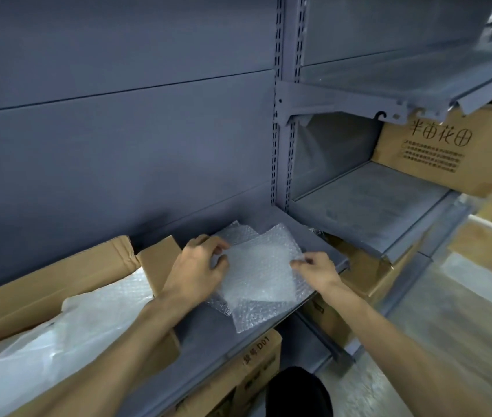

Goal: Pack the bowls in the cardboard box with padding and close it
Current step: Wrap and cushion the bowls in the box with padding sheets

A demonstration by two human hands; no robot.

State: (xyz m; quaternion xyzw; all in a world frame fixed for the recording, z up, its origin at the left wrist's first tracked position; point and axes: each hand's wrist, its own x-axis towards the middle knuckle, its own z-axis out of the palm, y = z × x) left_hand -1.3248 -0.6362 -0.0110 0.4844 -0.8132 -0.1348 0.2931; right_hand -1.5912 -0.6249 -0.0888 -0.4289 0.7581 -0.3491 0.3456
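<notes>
1. counting first: two hands, at least two overlapping bubble wrap sheets (261,275) on the grey shelf (208,350), at about 12 o'clock from your body.
2. one open cardboard box (58,284) sits at 9 o'clock of the sheets on the same shelf, lined with white padding (67,335); no bowls can be made out.
3. three more cartons show: one printed box (437,152) at 2 o'clock, one labelled carton (256,365) under the shelf at 6 o'clock, one lower carton (365,278) at 4 o'clock.
4. your left hand (199,266) is half curled, fingertips pinching the top sheet's left edge.
5. your right hand (317,269) is nearly closed, thumb and forefinger pinching the right edge.
</notes>
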